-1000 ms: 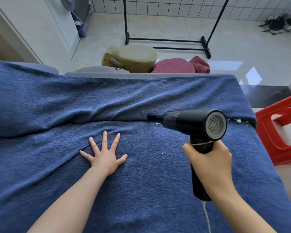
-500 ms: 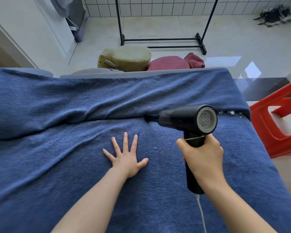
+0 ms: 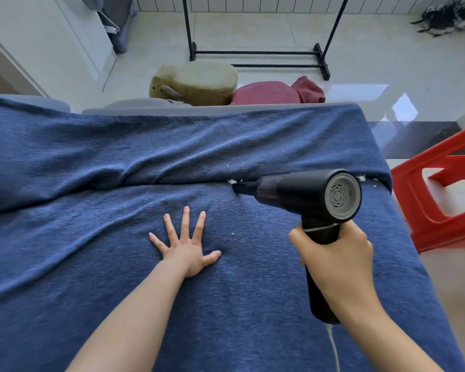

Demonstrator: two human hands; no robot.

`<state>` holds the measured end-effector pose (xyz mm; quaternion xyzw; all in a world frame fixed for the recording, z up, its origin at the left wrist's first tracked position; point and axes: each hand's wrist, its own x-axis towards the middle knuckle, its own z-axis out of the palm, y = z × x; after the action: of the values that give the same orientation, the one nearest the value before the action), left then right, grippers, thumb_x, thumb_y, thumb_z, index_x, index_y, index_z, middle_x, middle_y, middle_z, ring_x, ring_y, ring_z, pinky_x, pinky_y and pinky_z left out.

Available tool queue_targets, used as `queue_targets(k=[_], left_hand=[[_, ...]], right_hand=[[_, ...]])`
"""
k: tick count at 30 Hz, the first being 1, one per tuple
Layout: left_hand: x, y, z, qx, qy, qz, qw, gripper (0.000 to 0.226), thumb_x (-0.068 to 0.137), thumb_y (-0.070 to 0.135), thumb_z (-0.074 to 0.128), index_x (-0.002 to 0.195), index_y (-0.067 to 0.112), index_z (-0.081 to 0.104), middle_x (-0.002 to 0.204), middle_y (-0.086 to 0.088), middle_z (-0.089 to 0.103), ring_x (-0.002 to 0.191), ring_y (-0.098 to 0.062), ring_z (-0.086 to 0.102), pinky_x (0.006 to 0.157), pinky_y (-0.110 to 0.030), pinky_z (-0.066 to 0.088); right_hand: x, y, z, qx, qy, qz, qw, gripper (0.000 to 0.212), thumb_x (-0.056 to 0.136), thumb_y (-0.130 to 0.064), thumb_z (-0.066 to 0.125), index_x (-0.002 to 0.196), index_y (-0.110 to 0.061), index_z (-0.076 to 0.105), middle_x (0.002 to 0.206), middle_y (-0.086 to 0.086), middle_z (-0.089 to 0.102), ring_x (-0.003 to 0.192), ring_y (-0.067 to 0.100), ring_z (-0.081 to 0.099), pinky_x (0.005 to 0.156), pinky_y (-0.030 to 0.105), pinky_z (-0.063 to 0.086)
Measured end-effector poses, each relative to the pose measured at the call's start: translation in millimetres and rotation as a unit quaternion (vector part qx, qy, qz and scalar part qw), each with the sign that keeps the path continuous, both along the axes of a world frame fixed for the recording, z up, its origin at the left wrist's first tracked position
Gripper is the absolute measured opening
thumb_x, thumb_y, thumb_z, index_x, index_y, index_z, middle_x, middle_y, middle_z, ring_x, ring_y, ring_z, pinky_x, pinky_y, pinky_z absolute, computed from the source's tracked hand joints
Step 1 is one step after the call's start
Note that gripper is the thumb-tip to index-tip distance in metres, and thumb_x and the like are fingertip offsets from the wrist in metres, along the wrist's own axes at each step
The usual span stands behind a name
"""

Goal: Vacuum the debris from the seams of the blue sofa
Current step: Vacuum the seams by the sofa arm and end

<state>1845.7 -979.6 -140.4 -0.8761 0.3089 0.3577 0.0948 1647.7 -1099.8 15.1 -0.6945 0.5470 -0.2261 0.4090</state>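
The blue terry-covered sofa [image 3: 118, 162] filled the view, white debris flecks [image 3: 231, 181] along its seam at 1 o'clock. The right hand [image 3: 336, 253] gripped the black pistol-shaped handheld vacuum [image 3: 306, 194], nozzle at the seam. The left hand [image 3: 188, 248] pressed flat, fingers spread. Its white cord [image 3: 333, 347] ran out of view.

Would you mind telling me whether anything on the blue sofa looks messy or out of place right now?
Yes. White debris lies scattered along the seam at the right end of the sofa cover, with more flecks at the vacuum nozzle and one on the seat. The cover is also rumpled into folds on the left.
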Motion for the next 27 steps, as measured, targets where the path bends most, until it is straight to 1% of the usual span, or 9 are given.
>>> queue_targets(k=[6,9,15,18,19,20,22,24,27], left_hand=[[0,-3,1,0.024,0.003,0.004,1.0,0.101,0.078,0.083,0.035,0.125,0.047,-0.046,0.137,0.006,-0.058,0.128,-0.043,-0.047,0.098,-0.078,-0.014],[-1,-6,2,0.035,0.006,0.009,0.999,0.101,0.078,0.083,0.035,0.123,0.046,-0.047,0.136,0.005,-0.059,0.127,-0.043,-0.048,0.098,-0.078,-0.014],[-1,-9,4,0.052,0.015,0.015,0.998,0.101,0.079,0.082,0.036,0.122,0.045,-0.048,0.135,0.006,-0.059,0.127,-0.042,-0.048,0.099,-0.078,-0.014],[0,-11,5,0.057,0.02,0.017,0.998,0.101,0.08,0.081,0.036,0.122,0.044,-0.048,0.134,0.005,-0.06,0.126,-0.043,-0.049,0.099,-0.078,-0.013],[0,-11,6,0.06,0.021,0.017,0.998,0.101,0.08,0.081,0.036,0.122,0.044,-0.048,0.134,0.005,-0.06,0.126,-0.043,-0.049,0.099,-0.078,-0.013],[0,-12,6,0.064,0.024,0.019,0.998,0.101,0.08,0.081,0.036,0.122,0.044,-0.048,0.134,0.006,-0.06,0.126,-0.043,-0.049,0.099,-0.078,-0.013],[0,-12,7,0.064,0.024,0.021,0.997,0.101,0.08,0.082,0.036,0.122,0.044,-0.048,0.134,0.006,-0.06,0.126,-0.043,-0.049,0.099,-0.078,-0.013],[0,-13,6,0.062,0.024,0.02,0.998,0.101,0.08,0.082,0.036,0.122,0.044,-0.048,0.134,0.006,-0.06,0.126,-0.043,-0.048,0.1,-0.078,-0.013],[0,-11,7,0.063,0.03,0.021,0.997,0.101,0.08,0.081,0.036,0.121,0.045,-0.048,0.133,0.006,-0.06,0.126,-0.042,-0.049,0.099,-0.078,-0.014]], right_hand=[[-4,-17,-1,-0.013,-0.015,-0.004,1.0,0.018,0.071,-0.021,0.074,0.069,-0.01,0.06,0.058,0.007,0.066,0.066,0.027,0.067,0.063,0.031,0.048],[1,-25,-5,-0.009,-0.014,0.006,1.0,0.018,0.071,-0.022,0.074,0.07,-0.012,0.06,0.059,0.006,0.066,0.067,0.029,0.067,0.067,0.036,0.051],[8,-24,-11,0.009,0.005,0.029,1.0,0.021,0.071,-0.029,0.074,0.071,-0.016,0.058,0.056,-0.003,0.06,0.062,0.01,0.057,0.056,0.026,0.043],[-1,-32,-6,-0.003,0.01,0.021,1.0,0.02,0.07,-0.029,0.073,0.071,-0.014,0.059,0.057,-0.002,0.062,0.065,0.009,0.061,0.056,0.018,0.043],[-3,-36,-7,-0.004,0.011,0.018,1.0,0.02,0.07,-0.028,0.074,0.071,-0.014,0.06,0.058,-0.001,0.063,0.066,0.012,0.063,0.06,0.023,0.047],[-5,-39,-8,-0.002,0.014,0.017,1.0,0.019,0.07,-0.027,0.074,0.071,-0.013,0.061,0.06,0.001,0.065,0.069,0.02,0.066,0.065,0.031,0.05],[-6,-43,-9,-0.003,0.018,0.018,1.0,0.018,0.071,-0.025,0.074,0.071,-0.013,0.062,0.061,0.003,0.067,0.072,0.029,0.069,0.071,0.037,0.052],[-6,-45,-8,-0.016,0.02,0.017,1.0,0.018,0.07,-0.025,0.075,0.071,-0.013,0.061,0.061,0.003,0.067,0.071,0.029,0.069,0.071,0.037,0.051],[-6,-45,-5,-0.033,0.022,0.02,0.999,0.021,0.069,-0.027,0.075,0.07,-0.012,0.061,0.059,0.002,0.066,0.069,0.026,0.066,0.064,0.034,0.046]])
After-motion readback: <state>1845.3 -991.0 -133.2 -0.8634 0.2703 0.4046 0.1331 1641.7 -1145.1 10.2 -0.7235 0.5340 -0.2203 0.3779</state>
